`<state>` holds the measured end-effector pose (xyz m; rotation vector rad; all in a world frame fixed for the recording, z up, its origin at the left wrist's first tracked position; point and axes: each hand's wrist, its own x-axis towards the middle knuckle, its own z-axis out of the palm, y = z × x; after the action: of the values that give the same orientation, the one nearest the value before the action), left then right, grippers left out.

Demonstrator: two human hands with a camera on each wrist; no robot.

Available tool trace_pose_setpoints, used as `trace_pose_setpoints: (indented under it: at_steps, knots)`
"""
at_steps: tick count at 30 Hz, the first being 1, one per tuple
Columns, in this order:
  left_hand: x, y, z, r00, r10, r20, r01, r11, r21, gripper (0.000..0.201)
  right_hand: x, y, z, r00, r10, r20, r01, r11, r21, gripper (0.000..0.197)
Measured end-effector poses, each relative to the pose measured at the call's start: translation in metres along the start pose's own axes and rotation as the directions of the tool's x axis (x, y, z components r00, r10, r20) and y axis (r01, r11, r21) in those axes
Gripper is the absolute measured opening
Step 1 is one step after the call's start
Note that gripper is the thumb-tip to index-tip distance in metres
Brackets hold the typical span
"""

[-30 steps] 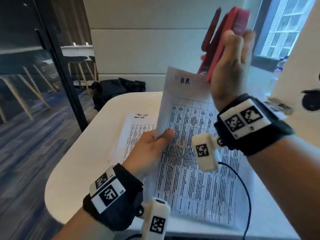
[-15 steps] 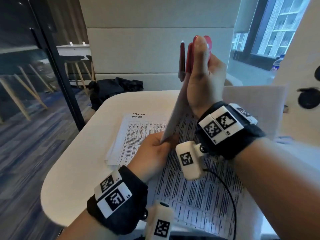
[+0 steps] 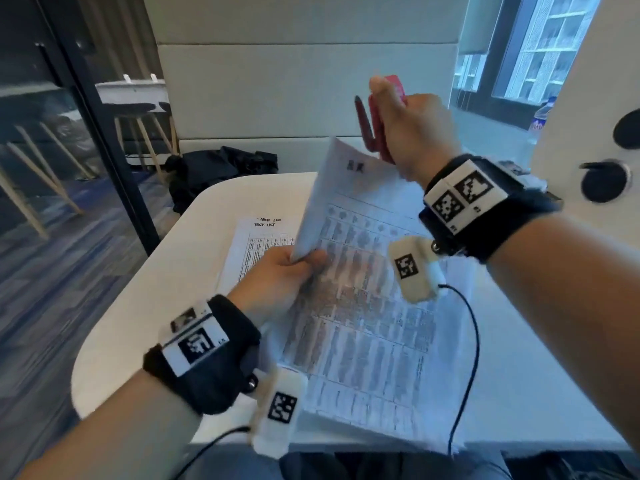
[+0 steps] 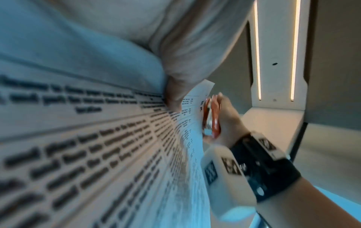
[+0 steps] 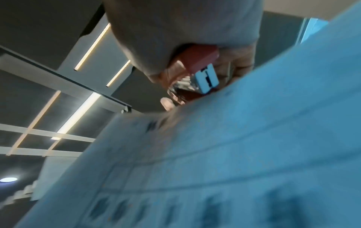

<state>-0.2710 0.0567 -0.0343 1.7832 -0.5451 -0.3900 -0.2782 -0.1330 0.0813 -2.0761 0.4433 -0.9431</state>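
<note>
My left hand (image 3: 277,275) pinches the left edge of a printed sheet (image 3: 349,265) with a table of text, held tilted above the table. My right hand (image 3: 412,133) grips a red stapler (image 3: 377,123) upright at the sheet's top right corner, its mouth opening downward towards that corner. In the left wrist view the sheet (image 4: 187,123) runs up to the stapler (image 4: 212,121) in my right hand (image 4: 226,123). The right wrist view shows the stapler (image 5: 195,67) just above the blurred sheet (image 5: 234,154). Whether paper sits inside the stapler's mouth I cannot tell.
More printed sheets (image 3: 256,244) headed "TASK LIST" lie on the white rounded table (image 3: 145,299). A black bag (image 3: 218,174) sits on the bench behind. Glass partition and stools (image 3: 131,129) are at left; a white panel (image 3: 588,133) stands at right.
The held sheet has swung from nearly edge-on back to facing me. My right hand with the stapler has come lower and to the right, at the sheet's top corner.
</note>
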Motion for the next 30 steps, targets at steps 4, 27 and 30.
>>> trace_pose_setpoints:
  at_steps: [4,27,30]
  knots:
    - [0.021,0.004,-0.036,0.994,-0.090,-0.067,0.083,0.990,-0.110,0.026,0.017,0.034,-0.027,0.980,0.197,0.025,-0.190,0.967,-0.169,0.051]
    - [0.089,0.029,-0.044,0.952,-0.281,0.122,0.307,0.888,-0.343,0.027,-0.074,0.127,-0.027,0.580,0.351,0.735,0.242,0.788,-0.567,0.034]
    - [0.090,0.029,-0.041,0.954,-0.282,0.106,0.301,0.885,-0.355,0.026,-0.073,0.124,-0.032,0.593,0.360,0.720,0.233,0.779,-0.582,0.032]
